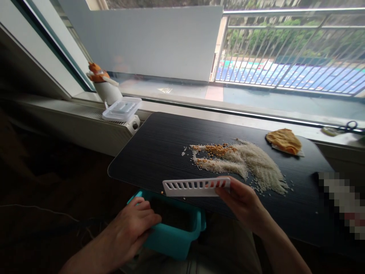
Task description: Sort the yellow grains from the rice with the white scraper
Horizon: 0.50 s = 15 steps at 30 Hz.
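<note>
My left hand [139, 222] is closed over the left rim of a teal plastic bin [171, 241], which sits below the table's front edge. The bin's inside is dark, and I cannot make out what is in it. Between the thumb and fingers of my right hand [241, 198] is a white slotted plastic strip [188, 189], held level near the table edge, just above and behind the bin. Past it, a spread pile of white rice grains [261, 163] lies on the table, with yellow-orange kernels or beans [218, 149] mixed in at its left part.
The black table [151, 144] stands against the window sill. A folded yellow cloth [285, 140] lies at its back right. A clear plastic lid or box [122, 108] rests on the radiator [94, 121], near a white pot [107, 91]. Scissors [349, 126] lie on the sill at right.
</note>
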### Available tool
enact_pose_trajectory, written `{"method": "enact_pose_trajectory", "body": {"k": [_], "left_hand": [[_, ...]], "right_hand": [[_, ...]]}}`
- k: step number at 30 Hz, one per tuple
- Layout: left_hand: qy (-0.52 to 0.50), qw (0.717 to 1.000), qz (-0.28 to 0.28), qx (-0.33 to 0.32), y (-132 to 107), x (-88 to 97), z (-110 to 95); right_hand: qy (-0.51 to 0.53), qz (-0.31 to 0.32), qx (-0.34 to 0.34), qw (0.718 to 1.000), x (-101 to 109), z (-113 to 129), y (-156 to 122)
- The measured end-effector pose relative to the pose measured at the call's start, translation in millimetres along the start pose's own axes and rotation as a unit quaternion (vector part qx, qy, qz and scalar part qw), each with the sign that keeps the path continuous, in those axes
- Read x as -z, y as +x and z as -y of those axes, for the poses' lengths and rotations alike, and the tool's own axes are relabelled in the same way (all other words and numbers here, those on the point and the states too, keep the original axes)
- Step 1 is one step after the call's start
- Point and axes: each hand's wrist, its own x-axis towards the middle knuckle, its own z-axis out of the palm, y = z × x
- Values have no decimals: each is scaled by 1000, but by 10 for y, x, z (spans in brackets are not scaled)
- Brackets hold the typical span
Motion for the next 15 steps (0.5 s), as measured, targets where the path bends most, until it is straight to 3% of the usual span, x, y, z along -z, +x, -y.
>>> {"method": "enact_pose_trajectory", "body": {"k": [2, 4, 7, 9, 15], "left_hand": [[-9, 1000, 5, 4, 20, 1, -33], [-17, 1000, 13, 1, 52, -9, -76], [-26, 999, 34, -11, 125, -37, -152], [-28, 998, 49, -17, 184, -56, -203], [-34, 996, 64, -45, 287, -119, -285]], "right_hand": [[-7, -13, -6, 1000, 89, 20, -159], [-16, -102, 3, 995, 166, 23, -274], [-32, -270, 4, 962, 249, 0, -322], [-42, -328, -7, 944, 284, -18, -288], [-69, -334, 4, 940, 318, -30, -162]]}}
